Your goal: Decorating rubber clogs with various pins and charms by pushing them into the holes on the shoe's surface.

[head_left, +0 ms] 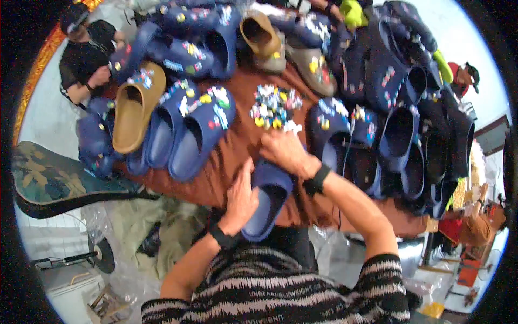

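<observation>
A plain navy blue clog (268,201) lies on the brown table (237,146) right in front of me, opening up. My left hand (240,200) grips its left side near the heel. My right hand (285,151) presses down on the toe end with bent fingers. Just beyond the right hand sits a heap of small colourful shoe charms (274,105). Both wrists wear black bands.
Navy clogs decorated with charms (199,129) crowd the left, back and right of the table, with tan ones (135,108) among them. A person in black (86,54) sits at far left, another in a red cap (464,78) at right. A camouflage seat (54,178) stands at my left.
</observation>
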Demonstrator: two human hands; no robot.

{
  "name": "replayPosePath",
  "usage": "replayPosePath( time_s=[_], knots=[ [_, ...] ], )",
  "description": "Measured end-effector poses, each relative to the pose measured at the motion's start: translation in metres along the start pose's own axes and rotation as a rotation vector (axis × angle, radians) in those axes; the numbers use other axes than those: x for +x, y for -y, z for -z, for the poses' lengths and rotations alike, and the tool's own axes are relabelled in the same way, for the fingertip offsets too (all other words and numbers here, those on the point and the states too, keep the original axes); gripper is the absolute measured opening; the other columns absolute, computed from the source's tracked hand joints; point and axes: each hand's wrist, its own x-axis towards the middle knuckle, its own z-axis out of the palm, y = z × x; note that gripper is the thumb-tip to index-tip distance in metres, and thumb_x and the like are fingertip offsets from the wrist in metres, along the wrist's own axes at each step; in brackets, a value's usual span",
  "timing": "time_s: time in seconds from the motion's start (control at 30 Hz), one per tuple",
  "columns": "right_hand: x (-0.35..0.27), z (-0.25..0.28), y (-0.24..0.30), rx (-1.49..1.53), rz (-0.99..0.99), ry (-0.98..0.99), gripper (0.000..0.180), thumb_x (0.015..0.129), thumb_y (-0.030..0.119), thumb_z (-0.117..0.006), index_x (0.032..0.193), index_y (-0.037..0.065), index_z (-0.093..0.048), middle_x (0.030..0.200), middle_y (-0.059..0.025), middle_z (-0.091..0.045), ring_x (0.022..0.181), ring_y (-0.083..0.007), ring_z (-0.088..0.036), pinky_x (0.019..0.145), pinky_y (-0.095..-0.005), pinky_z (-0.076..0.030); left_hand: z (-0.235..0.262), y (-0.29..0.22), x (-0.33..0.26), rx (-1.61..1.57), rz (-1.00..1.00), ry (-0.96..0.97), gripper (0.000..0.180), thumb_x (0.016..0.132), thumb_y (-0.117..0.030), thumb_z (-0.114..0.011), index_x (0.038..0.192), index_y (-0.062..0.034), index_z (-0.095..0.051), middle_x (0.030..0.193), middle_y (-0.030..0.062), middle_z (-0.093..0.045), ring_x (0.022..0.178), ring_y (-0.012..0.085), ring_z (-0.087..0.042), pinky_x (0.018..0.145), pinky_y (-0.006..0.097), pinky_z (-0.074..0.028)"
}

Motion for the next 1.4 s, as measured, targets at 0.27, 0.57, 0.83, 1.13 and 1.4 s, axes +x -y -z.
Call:
replayPosePath(
  time_s=[0.27,0.57,0.83,1.13,1.4],
  knots=[
    [-0.029,-0.009,-0.005,0.071,0.007,-0.059,0.017,0.093,0.022,-0.063,0.091,0.006,-0.055,0.078,-0.0175,-0.065,0.068,-0.0390,-0.066,0.059,-0.0493,-0.053,-0.009,-0.010,-0.008,-0.018,0.024,0.068,0.076,0.083,0.003,-0.061,0.152,-0.0009,-0.030,0.139,0.0263,-0.051,0.129,0.0441,-0.050,0.106,0.049,-0.043],
    [0.009,0.006,-0.027,0.144,-0.129,-0.192,0.024,0.094,0.028,-0.064,0.089,0.006,-0.058,0.087,-0.0168,-0.066,0.077,-0.0400,-0.066,0.066,-0.0516,-0.051,0.000,-0.001,0.002,-0.005,-0.053,0.053,0.064,0.086,0.001,-0.060,0.147,-0.0043,-0.040,0.143,0.0241,-0.045,0.129,0.0451,-0.048,0.105,0.049,-0.044],
    [0.023,-0.003,-0.070,0.172,-0.362,-0.254,0.022,0.092,0.024,-0.066,0.094,0.003,-0.062,0.095,-0.0194,-0.067,0.089,-0.0416,-0.065,0.076,-0.0514,-0.051,0.021,0.008,-0.009,0.017,-0.066,0.059,0.060,0.087,0.000,-0.058,0.145,-0.0076,-0.043,0.141,0.0200,-0.047,0.124,0.0442,-0.052,0.101,0.049,-0.046],
    [-0.022,-0.008,-0.051,0.243,-0.540,-0.155,0.030,0.097,0.032,-0.060,0.101,0.003,-0.067,0.100,-0.0237,-0.069,0.093,-0.0437,-0.067,0.080,-0.0537,-0.052,0.014,0.012,-0.007,0.060,-0.097,-0.002,0.061,0.085,0.001,-0.061,0.143,-0.0093,-0.046,0.138,0.0182,-0.050,0.122,0.0432,-0.054,0.101,0.049,-0.047],
    [-0.031,-0.037,-0.068,0.433,-0.641,0.004,0.053,0.102,0.048,-0.044,0.096,0.003,-0.070,0.099,-0.0268,-0.070,0.100,-0.0470,-0.066,0.085,-0.0546,-0.050,0.020,0.005,-0.006,0.055,-0.074,-0.009,0.057,0.086,0.001,-0.058,0.141,-0.0067,-0.048,0.137,0.0182,-0.051,0.122,0.0439,-0.053,0.101,0.050,-0.046]
  ],
)
